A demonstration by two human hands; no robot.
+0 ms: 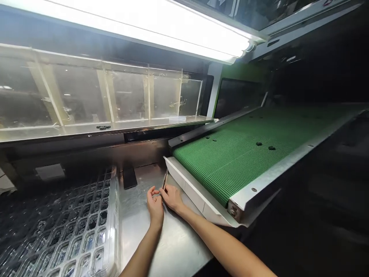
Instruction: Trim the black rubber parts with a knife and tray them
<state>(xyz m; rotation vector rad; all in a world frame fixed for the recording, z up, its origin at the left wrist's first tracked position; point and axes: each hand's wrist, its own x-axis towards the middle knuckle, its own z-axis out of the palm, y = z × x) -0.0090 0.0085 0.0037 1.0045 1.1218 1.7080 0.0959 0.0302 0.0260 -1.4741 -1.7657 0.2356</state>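
Close together above the metal table [138,231], my two hands meet in front of the conveyor's end. My left hand [155,206] is closed, its fingers curled; anything pinched in them is too small to make out. My right hand [172,197] is wrapped round a thin, slim tool [165,179] that points up and away and looks like tweezers. To my left stands a clear plastic tray [113,227] with many small pockets, most holding small dark parts. Beyond my right hand, a white chute [190,188] runs along the conveyor's end.
A green ribbed conveyor belt [225,161] slopes off to the right, carrying several small black parts [271,148]. On the back shelf [138,126] lie black pieces [103,127] and a clear lid [177,118]. A dark flat object [129,178] rests on the table behind my hands.
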